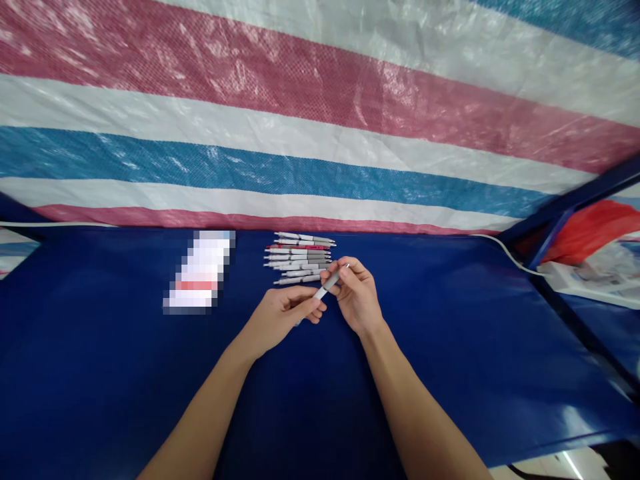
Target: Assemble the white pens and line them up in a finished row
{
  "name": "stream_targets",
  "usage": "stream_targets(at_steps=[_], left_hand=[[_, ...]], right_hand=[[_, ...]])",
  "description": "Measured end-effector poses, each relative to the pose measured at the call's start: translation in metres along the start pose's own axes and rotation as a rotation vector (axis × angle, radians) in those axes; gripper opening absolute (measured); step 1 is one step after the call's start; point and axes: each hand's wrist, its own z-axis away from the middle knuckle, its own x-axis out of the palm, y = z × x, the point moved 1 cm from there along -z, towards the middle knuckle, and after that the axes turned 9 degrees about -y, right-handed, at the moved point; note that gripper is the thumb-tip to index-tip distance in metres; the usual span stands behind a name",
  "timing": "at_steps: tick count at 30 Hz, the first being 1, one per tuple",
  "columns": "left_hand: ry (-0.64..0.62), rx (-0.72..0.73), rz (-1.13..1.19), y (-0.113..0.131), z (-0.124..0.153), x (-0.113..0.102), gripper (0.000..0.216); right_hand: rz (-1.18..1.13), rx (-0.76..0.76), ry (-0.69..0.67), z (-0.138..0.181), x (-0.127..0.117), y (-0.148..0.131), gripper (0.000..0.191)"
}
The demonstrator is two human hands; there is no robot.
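A white pen with a grey grip (328, 285) is held between both hands above the blue table, tilted with its metal tip up and to the right. My left hand (286, 315) pinches the white barrel, its lower end hidden by the fingers. Thumb and fingers of my right hand (361, 297) close on the grey section near the tip. Just beyond the hands, several white and grey pens (300, 265) lie side by side in a row. Among them is one red pen (295, 247).
Left of the pens lies a pixelated white rectangle (200, 270) with a red band. A striped plastic sheet (300, 133) hangs behind the blue table (100, 373). On the right, past a dark frame bar, are a red bag (595, 230) and a white tray (585, 283).
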Motion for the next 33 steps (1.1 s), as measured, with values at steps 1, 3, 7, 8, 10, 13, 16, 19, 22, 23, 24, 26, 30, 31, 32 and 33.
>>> stream_targets(at_steps=[1,3,7,8,10,13,16,19,22,23,24,26,30,31,32,33], left_hand=[[-0.016,0.000,0.047,0.001,0.000,0.000,0.023],[-0.046,-0.004,0.137,0.001,0.001,0.000,0.025],[-0.133,-0.045,0.249,-0.001,0.003,0.000,0.026],[-0.156,-0.062,0.265,-0.002,0.004,0.000,0.026],[-0.204,-0.091,0.288,-0.002,0.005,0.000,0.027],[-0.252,-0.103,0.308,-0.001,0.006,0.001,0.029],[-0.241,-0.091,0.265,0.003,0.007,0.002,0.029],[-0.172,-0.059,0.115,0.006,0.005,0.002,0.028],[-0.027,0.007,-0.091,0.004,0.003,0.002,0.024],[0.038,0.030,-0.159,0.003,0.001,0.002,0.023],[0.106,0.052,-0.217,0.001,0.000,0.002,0.022],[0.215,0.081,-0.294,-0.003,-0.001,0.003,0.021],[0.246,0.069,-0.281,-0.004,-0.002,0.004,0.023],[0.226,0.057,-0.256,-0.003,-0.002,0.004,0.023],[0.200,0.048,-0.224,-0.001,-0.001,0.003,0.023],[0.165,0.041,-0.187,0.001,-0.001,0.003,0.023]], right_hand=[[0.001,0.009,-0.022,0.001,0.000,-0.001,0.021],[0.000,0.026,-0.054,0.002,-0.001,-0.002,0.022],[-0.010,0.025,-0.081,0.003,-0.002,-0.002,0.017],[-0.018,0.021,-0.088,0.004,-0.002,-0.002,0.015],[-0.046,0.018,-0.104,0.004,-0.001,-0.002,0.013],[-0.078,0.026,-0.108,0.004,-0.001,-0.001,0.017],[-0.074,0.020,-0.077,0.004,-0.002,0.000,0.024],[-0.052,0.003,-0.036,0.003,-0.002,0.000,0.029],[-0.005,-0.015,0.016,0.001,0.001,0.000,0.033],[0.010,-0.023,0.041,0.000,0.001,0.000,0.035],[0.022,-0.033,0.066,0.000,0.002,0.000,0.036],[0.032,-0.053,0.105,-0.001,0.003,0.000,0.036],[0.019,-0.058,0.087,-0.001,0.002,0.000,0.025],[0.016,-0.052,0.071,-0.001,0.001,0.000,0.023],[0.014,-0.043,0.057,-0.001,0.000,0.000,0.023],[0.014,-0.033,0.043,0.000,0.000,-0.001,0.023]])
